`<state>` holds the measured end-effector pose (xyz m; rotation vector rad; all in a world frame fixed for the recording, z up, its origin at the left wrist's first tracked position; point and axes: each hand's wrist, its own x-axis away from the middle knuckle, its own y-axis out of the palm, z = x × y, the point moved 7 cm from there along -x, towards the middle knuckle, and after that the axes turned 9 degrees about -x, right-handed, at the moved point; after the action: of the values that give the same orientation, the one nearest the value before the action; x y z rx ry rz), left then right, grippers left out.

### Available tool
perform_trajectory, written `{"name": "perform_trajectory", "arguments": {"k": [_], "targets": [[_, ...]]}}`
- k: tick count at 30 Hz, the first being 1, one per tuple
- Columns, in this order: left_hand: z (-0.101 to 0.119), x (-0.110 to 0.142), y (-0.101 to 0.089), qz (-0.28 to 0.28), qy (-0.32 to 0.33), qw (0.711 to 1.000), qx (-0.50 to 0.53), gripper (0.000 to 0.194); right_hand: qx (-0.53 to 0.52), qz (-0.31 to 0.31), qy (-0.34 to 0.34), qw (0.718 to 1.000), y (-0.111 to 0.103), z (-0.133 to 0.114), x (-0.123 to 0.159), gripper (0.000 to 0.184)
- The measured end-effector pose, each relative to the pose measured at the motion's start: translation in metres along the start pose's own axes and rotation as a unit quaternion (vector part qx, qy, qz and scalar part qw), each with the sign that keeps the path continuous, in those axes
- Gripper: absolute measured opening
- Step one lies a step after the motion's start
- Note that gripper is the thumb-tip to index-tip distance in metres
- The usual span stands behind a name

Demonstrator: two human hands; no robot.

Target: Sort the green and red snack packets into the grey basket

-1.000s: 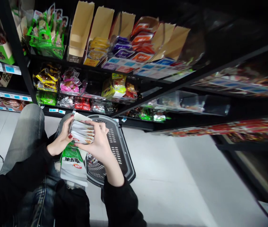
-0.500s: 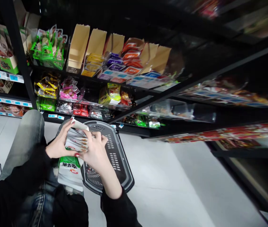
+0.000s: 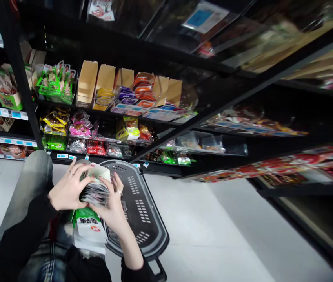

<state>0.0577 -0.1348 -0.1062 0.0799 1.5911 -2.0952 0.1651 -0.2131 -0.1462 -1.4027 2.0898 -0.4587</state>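
Observation:
On my lap stands a green and white carton (image 3: 91, 229) with dark lettering and a small red oval logo. Its pale inner flap (image 3: 101, 172) sticks up at the far side. A tight row of thin snack packets (image 3: 94, 193) fills its top, slightly blurred. My left hand (image 3: 69, 188) grips the packets from the left, its fingers over the far end and its thumb at the near side. From the right, my right hand (image 3: 111, 203) closes on the same row, with fingertips by the flap.
A dark shopping basket (image 3: 142, 235) with a slotted bottom stands on the pale floor (image 3: 190, 219), right of my knees. Ahead, black shelves hold green packets (image 3: 56, 84), brown cardboard boxes (image 3: 87, 80) and yellow packets (image 3: 55, 120). A slanting black post (image 3: 222, 100) crosses the right side.
The view has tilted up, showing more of the upper shelves. My hands have shifted on the packets, and more of the pale flap shows. The packets look pressed closer together.

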Motion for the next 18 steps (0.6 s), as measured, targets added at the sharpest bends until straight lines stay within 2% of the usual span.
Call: {"name": "perform_trajectory", "arguments": {"k": [3,6,9,13,16,18], "targets": [[0.014,-0.004,0.002,-0.050,0.067,0.996,-0.036,0.065,-0.085,-0.052,0.033,0.995,0.012,0.005,0.010,0.074],[0.019,-0.013,0.003,-0.078,0.083,0.991,-0.070,0.072,-0.137,-0.062,0.053,0.987,0.013,0.008,0.013,0.075],[0.013,-0.019,0.005,-0.090,0.056,0.990,-0.091,0.074,-0.110,-0.071,0.029,0.991,0.009,0.004,0.011,0.073],[0.003,-0.018,0.009,-0.088,0.031,0.994,-0.057,0.069,-0.084,-0.101,0.002,0.991,0.009,-0.002,0.010,0.073],[-0.001,-0.014,0.009,-0.078,0.017,0.996,-0.046,0.075,-0.054,-0.087,0.006,0.995,0.005,-0.001,0.006,0.076],[-0.001,-0.013,0.010,-0.071,0.010,0.996,-0.056,0.079,0.002,-0.069,-0.007,0.998,0.000,-0.001,0.000,0.079]]}}
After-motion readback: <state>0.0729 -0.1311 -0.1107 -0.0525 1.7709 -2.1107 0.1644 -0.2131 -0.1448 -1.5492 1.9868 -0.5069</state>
